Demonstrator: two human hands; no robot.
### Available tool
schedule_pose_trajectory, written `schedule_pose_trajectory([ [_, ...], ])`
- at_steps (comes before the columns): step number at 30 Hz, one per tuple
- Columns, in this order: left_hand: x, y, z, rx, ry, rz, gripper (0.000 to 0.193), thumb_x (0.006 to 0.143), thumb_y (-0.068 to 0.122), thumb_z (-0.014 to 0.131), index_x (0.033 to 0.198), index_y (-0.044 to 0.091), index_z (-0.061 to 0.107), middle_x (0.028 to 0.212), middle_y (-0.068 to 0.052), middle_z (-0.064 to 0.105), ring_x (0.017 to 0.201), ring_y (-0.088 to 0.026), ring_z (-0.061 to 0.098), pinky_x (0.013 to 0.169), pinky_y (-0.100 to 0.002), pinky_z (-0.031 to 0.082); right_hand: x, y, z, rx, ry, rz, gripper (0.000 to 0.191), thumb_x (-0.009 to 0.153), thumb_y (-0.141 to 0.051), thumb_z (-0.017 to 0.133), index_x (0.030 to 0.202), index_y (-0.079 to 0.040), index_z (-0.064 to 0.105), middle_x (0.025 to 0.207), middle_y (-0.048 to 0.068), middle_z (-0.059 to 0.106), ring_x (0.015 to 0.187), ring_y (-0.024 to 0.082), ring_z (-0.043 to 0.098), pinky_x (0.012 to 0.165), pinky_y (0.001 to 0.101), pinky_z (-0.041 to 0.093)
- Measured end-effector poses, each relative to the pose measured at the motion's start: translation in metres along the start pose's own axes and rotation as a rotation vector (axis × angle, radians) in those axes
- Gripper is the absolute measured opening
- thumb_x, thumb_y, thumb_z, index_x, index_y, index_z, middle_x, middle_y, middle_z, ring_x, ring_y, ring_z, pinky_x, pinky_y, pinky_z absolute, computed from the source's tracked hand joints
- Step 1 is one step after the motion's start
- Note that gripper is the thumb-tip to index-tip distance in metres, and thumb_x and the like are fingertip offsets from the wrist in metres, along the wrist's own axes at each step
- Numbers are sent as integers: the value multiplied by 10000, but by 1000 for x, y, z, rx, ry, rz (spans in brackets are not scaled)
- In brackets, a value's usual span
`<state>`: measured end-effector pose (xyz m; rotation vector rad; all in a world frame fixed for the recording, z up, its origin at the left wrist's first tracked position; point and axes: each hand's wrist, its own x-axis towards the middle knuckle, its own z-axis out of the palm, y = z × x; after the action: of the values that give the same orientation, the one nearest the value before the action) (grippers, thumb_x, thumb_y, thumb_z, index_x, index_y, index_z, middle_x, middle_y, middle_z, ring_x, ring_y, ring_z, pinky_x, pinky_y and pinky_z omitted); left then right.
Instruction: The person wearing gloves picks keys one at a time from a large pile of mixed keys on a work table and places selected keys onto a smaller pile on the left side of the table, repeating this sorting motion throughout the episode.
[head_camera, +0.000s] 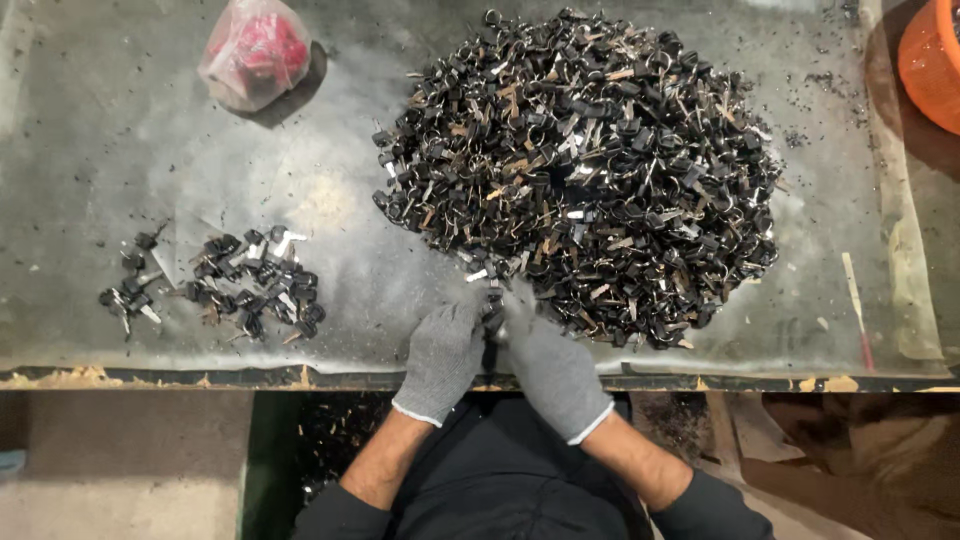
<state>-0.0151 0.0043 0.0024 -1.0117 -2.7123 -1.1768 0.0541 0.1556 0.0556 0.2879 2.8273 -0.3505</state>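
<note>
Both my hands wear grey knit gloves and meet at the near edge of the worktable (120, 150). My left hand (445, 358) and my right hand (550, 368) are pressed together around a small black metal part (493, 305), which pokes out between the fingers. Just beyond them spreads a large heap of small black and metallic parts (585, 170). The exact grip of each finger is hidden by the gloves.
A smaller group of the same black parts (250, 282) lies at the left, with a few more (130, 290) further left. A clear plastic bag with red contents (255, 50) sits at the far left. An orange tub (932, 60) stands at the far right. A thin stick (856, 305) lies near the right edge.
</note>
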Motion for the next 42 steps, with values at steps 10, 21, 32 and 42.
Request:
schedule_pose_trajectory([
  [10, -6, 2, -2, 75, 11, 60, 478, 814, 48, 682, 1285, -15, 625, 869, -134, 657, 856, -340, 661, 750, -474, 536, 24, 29, 7, 418, -171, -84, 551, 1016, -315, 589, 1462, -61, 389, 1005, 237, 768, 851, 375, 757, 731, 473, 609],
  [21, -9, 3, 1, 113, -5, -15, 90, 837, 166, 771, 854, 105, 708, 762, -95, 669, 687, -294, 674, 623, -443, 527, -9, 10, 17, -84, -91, -65, 610, 1040, -209, 550, 1513, 8, 232, 946, 162, 713, 678, 277, 751, 545, 398, 613],
  [32, -10, 16, -11, 28, 60, 66, 60, 781, 110, 725, 807, 103, 671, 742, -80, 637, 708, -311, 664, 629, -459, 502, 0, 15, -1, 346, 49, -159, 425, 977, -210, 581, 1340, 0, 512, 843, 214, 743, 713, 369, 736, 605, 466, 593],
  [42, -10, 9, -20, 160, 368, 1, 152, 836, 162, 794, 752, 130, 671, 714, -60, 674, 632, -241, 669, 613, -412, 514, -1, 21, 4, 286, -43, -62, 571, 954, -254, 605, 1453, -54, 412, 861, 206, 729, 739, 384, 737, 619, 485, 597],
])
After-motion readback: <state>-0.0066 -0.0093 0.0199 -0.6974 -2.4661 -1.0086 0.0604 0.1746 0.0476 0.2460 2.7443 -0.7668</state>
